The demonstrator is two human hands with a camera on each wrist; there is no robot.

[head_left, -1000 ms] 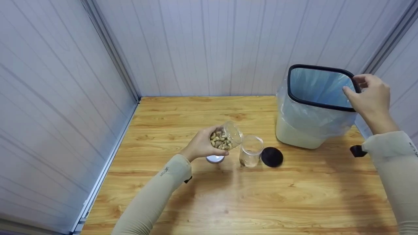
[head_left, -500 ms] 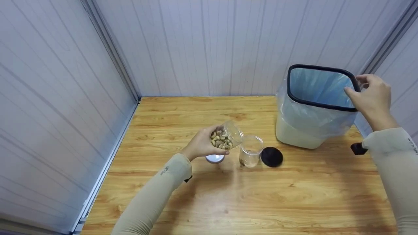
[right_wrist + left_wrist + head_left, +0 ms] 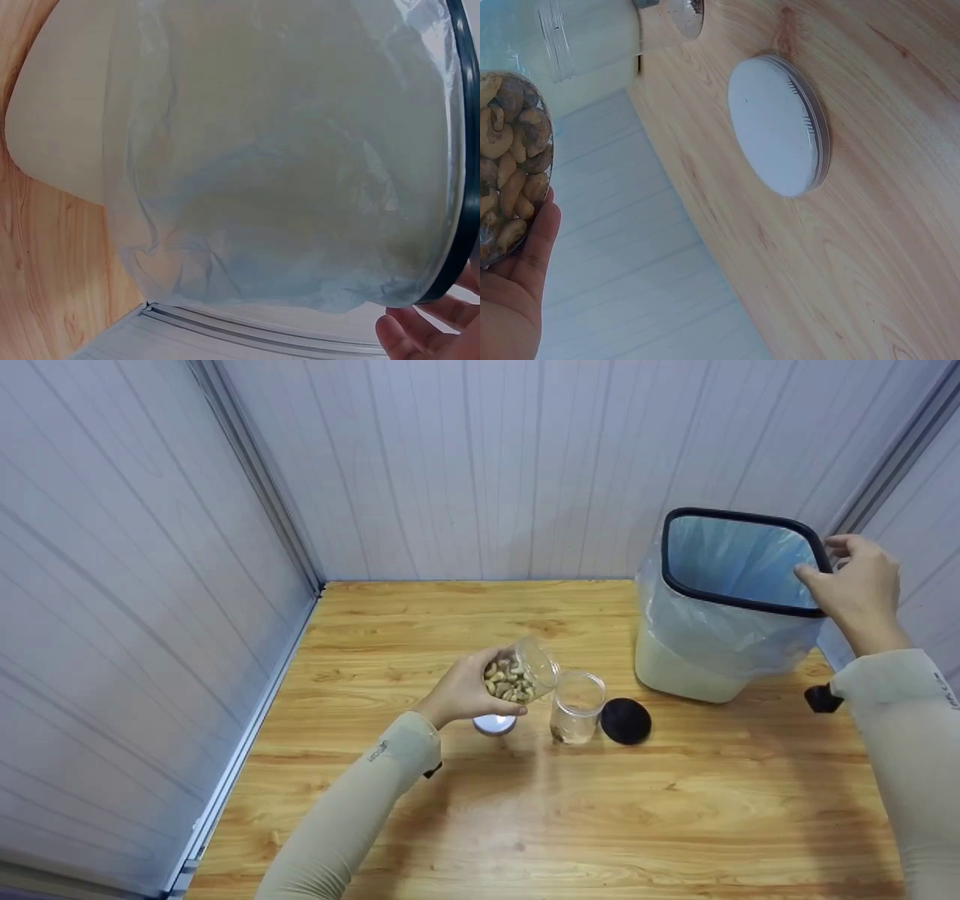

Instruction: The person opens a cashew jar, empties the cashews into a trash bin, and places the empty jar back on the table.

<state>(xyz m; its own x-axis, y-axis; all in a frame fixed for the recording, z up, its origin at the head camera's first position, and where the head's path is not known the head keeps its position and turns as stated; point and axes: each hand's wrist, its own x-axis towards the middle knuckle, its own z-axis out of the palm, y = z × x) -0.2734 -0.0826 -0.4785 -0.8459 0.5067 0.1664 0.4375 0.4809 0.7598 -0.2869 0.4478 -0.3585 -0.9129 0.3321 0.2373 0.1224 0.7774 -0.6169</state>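
Note:
My left hand (image 3: 466, 690) grips a clear jar (image 3: 534, 666) of cashews (image 3: 507, 681), tilted with its mouth to the right. A second clear jar (image 3: 576, 709) stands upright beside that mouth, a little dark matter at its bottom. In the left wrist view the cashews (image 3: 510, 172) press against the held jar's bottom. At the right, my right hand (image 3: 862, 585) holds the black rim (image 3: 750, 604) of a trash can, thumb toward the opening and fingers outside. Several fingertips (image 3: 409, 330) show at the rim in the right wrist view.
A white lid (image 3: 494, 725) lies on the wooden table (image 3: 675, 825) below the left hand, and a black lid (image 3: 626, 721) right of the upright jar. A clear bag (image 3: 720, 641) lines the pale trash can (image 3: 679, 675). Panel walls (image 3: 480, 472) enclose the table.
My right hand has shifted slightly right, and the right side of the trash can's rim has moved a little with it. The left hand and tilted jar have hardly moved.

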